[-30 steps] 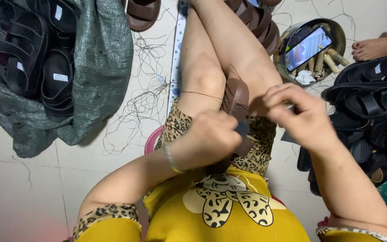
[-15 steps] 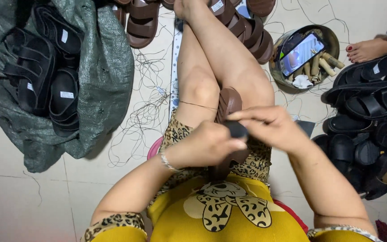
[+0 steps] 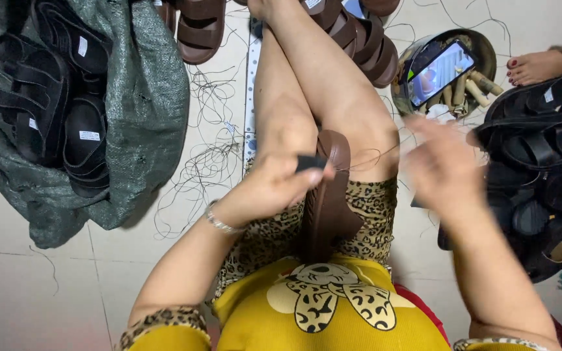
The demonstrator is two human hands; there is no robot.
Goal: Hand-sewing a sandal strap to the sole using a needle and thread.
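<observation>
Currently, one item in hand: brown sandal (image 3: 325, 195), standing on edge in the person's lap, toe end up between the knees, heel end against the yellow shirt (image 3: 333, 312).

Left hand (image 3: 271, 185): closed on the upper edge of the brown sandal, fingers pinching a small dark strap piece (image 3: 310, 161) against it.

Right hand (image 3: 443, 166): off the brown sandal, to its right, blurred; it looks loosely spread, though whether it pinches a thread cannot be told. A thin thread (image 3: 375, 156) runs from the sandal's top toward that side.

Stock about the brown sandal:
- Upper left, on a green woven sack (image 3: 144, 97): black strapped sandals (image 3: 53, 97), several, piled.
- Above, beyond the knees: row of brown sandals (image 3: 359, 39) of like colour, lying on the tiled floor (image 3: 34, 292).
- Right: heap of black sandals (image 3: 541, 149), some with white labels.
- Upper right: round bowl (image 3: 482, 45) holding a lit phone (image 3: 440, 65) and pale spools.
- Left, on the floor: loose dark thread offcuts (image 3: 209, 156).
- Far upper right: another person's bare foot (image 3: 538, 65).

Progress, as judged: this sandal appears mid-stitch, strap end held in place but not visibly fastened off. The piles on both sides suggest many pairs handled, but which are finished cannot be told.
</observation>
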